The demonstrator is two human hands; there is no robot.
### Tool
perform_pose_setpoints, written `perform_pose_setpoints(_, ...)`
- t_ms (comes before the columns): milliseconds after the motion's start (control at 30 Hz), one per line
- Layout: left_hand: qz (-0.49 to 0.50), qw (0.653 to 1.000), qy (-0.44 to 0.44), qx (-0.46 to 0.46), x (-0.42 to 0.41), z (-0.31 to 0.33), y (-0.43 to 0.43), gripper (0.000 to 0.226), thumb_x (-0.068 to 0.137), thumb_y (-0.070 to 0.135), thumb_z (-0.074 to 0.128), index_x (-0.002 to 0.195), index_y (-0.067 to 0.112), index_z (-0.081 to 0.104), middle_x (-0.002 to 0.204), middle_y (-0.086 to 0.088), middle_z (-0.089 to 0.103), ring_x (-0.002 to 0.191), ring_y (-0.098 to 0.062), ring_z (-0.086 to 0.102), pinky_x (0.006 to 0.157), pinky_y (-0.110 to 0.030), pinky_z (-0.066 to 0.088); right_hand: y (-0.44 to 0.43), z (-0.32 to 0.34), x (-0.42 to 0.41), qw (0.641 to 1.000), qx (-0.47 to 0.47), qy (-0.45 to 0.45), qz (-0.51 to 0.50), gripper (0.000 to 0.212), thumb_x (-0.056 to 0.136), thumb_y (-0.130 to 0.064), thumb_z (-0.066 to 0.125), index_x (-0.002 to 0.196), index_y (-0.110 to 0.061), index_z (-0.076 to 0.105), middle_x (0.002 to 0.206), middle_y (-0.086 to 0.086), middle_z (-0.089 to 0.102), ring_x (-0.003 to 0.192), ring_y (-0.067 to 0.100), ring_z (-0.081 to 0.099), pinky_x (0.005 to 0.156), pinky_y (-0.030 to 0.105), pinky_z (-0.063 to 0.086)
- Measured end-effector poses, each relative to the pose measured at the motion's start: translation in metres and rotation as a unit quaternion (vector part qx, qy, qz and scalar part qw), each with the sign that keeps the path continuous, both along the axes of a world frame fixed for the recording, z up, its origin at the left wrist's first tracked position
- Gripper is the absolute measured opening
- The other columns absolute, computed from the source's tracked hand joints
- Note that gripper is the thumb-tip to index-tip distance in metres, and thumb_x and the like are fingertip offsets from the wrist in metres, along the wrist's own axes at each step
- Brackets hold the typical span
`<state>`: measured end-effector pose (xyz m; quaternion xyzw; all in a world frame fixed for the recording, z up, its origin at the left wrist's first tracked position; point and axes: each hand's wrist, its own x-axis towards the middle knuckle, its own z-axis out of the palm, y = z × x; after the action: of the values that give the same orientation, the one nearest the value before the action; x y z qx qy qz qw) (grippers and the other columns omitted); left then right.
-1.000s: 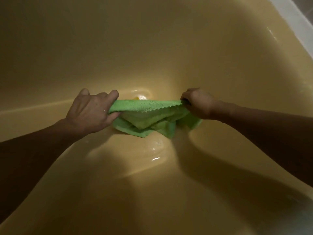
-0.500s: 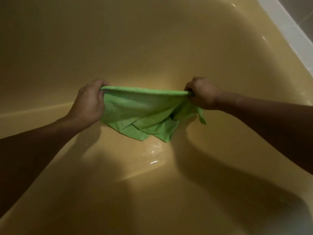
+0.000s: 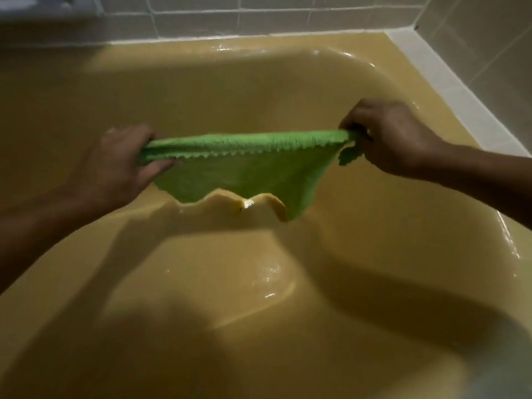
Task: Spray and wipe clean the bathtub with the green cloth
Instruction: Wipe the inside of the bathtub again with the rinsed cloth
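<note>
Both arms reached fwd over the tub (image 3: 201, 298), forearms bare. The L arm came in from 8 o'clock, the R arm from 3 o'clock. L hand (image 3: 121, 168) sat at approx 9 o'clock of frame centre, back of hand up. R hand (image 3: 391, 136) sat at approx 2 o'clock, a bit higher in frame than the L, back of hand toward the camera. The hands were well apart, w/ the cloth (image 3: 239, 171) stretched between them.

The tub was yellow, w/ wet glints on its floor at 6 o'clock of the cloth and along the rim at 3 o'clock. Shadows of arms and cloth fell across its floor. A small bright spot showed just under the cloth's lower edge; couldn't tell what it was.

The cloth was green and hung in the air above the tub. Its top edge was pulled taut, w/ a zigzag hem folded over the front. The rest sagged in a wavy edge, lowest at approx 5 o'clock. A small corner flap hung just below the R hand.

The L hand was closed on the cloth's L end, fingers curled over it and thumb under. The R hand was closed too, fingers bunched round the R end.

Light tiles (image 3: 259, 15) ran behind the tub at 12 o'clock and down the side at 2 o'clock. A dark blurred thing sat at 11 o'clock, not identifiable.
</note>
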<state>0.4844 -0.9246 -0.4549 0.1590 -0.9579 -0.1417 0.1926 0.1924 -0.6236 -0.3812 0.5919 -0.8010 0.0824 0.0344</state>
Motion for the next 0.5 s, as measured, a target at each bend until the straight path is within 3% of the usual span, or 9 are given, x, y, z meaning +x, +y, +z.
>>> perform_pose_setpoints(67, -0.061, 0.998, -0.028, 0.014, 0.02, -0.007, 0.005, 0.031, 0.087, 0.047, 0.076, 0.088, 0.021, 0.057, 0.073, 0.003, 0.044, 0.068, -0.012, 0.034, 0.061, -0.03, 0.023, 0.014, -0.018, 0.012, 0.997, 0.036, -0.035, 0.059, 0.017, 0.088, 0.007, 0.065, 0.098, -0.001, 0.075, 0.096, 0.019, 0.069, 0.081, 0.035, 0.068, 0.07, 0.045, 0.057)
perform_pose_setpoints(133, -0.112, 0.99, -0.071, 0.048, 0.038, -0.017, 0.015, 0.037, 0.084, 0.06, 0.064, 0.082, 0.022, 0.061, 0.069, 0.008, 0.046, 0.062, -0.005, 0.034, 0.057, -0.024, 0.026, 0.028, -0.044, 0.024, 0.989, 0.086, -0.091, 0.085, 0.016, 0.088, 0.0, 0.063, 0.095, -0.004, 0.076, 0.089, 0.016, 0.069, 0.077, 0.035, 0.069, 0.067, 0.043, 0.058)
perform_pose_setpoints(200, -0.151, 0.976, -0.124, 0.092, 0.055, -0.033, 0.025, 0.04, 0.082, 0.064, 0.062, 0.079, 0.024, 0.064, 0.066, 0.016, 0.05, 0.058, -0.003, 0.042, 0.056, -0.017, 0.033, 0.038, -0.069, 0.038, 0.976, 0.154, -0.135, 0.078, 0.016, 0.091, -0.004, 0.063, 0.098, -0.008, 0.076, 0.09, 0.011, 0.069, 0.079, 0.031, 0.068, 0.069, 0.04, 0.057)
perform_pose_setpoints(267, -0.162, 0.961, -0.179, 0.135, 0.073, -0.051, 0.032, 0.034, 0.079, 0.072, 0.061, 0.079, 0.038, 0.059, 0.063, 0.022, 0.05, 0.059, 0.007, 0.051, 0.054, -0.01, 0.036, 0.046, -0.089, 0.053, 0.954, 0.247, -0.152, 0.07, 0.017, 0.096, -0.008, 0.062, 0.108, -0.011, 0.073, 0.099, 0.006, 0.067, 0.087, 0.024, 0.065, 0.074, 0.034, 0.053)
perform_pose_setpoints(367, -0.149, 0.953, -0.222, 0.144, 0.091, -0.086, 0.038, 0.048, 0.078, 0.08, 0.061, 0.078, 0.032, 0.061, 0.059, 0.015, 0.055, 0.054, 0.002, 0.053, 0.049, -0.019, 0.038, 0.048, -0.112, 0.071, 0.929, 0.347, -0.116, 0.05, 0.016, 0.1, -0.013, 0.058, 0.113, -0.013, 0.068, 0.104, 0.001, 0.056, 0.089, 0.016, 0.055, 0.076, 0.025, 0.046)
perform_pose_setpoints(500, -0.121, 0.948, -0.243, 0.164, 0.094, -0.117, 0.042, 0.043, 0.067, 0.069, 0.071, 0.076, 0.027, 0.068, 0.065, 0.013, 0.058, 0.058, -0.001, 0.054, 0.053, -0.025, 0.04, 0.035, -0.136, 0.07, 0.935, 0.32, -0.145, -0.048, 0.022, 0.096, -0.003, 0.055, 0.106, -0.014, 0.072, 0.105, 0.007, 0.066, 0.092, 0.022, 0.061, 0.08, 0.034, 0.05)
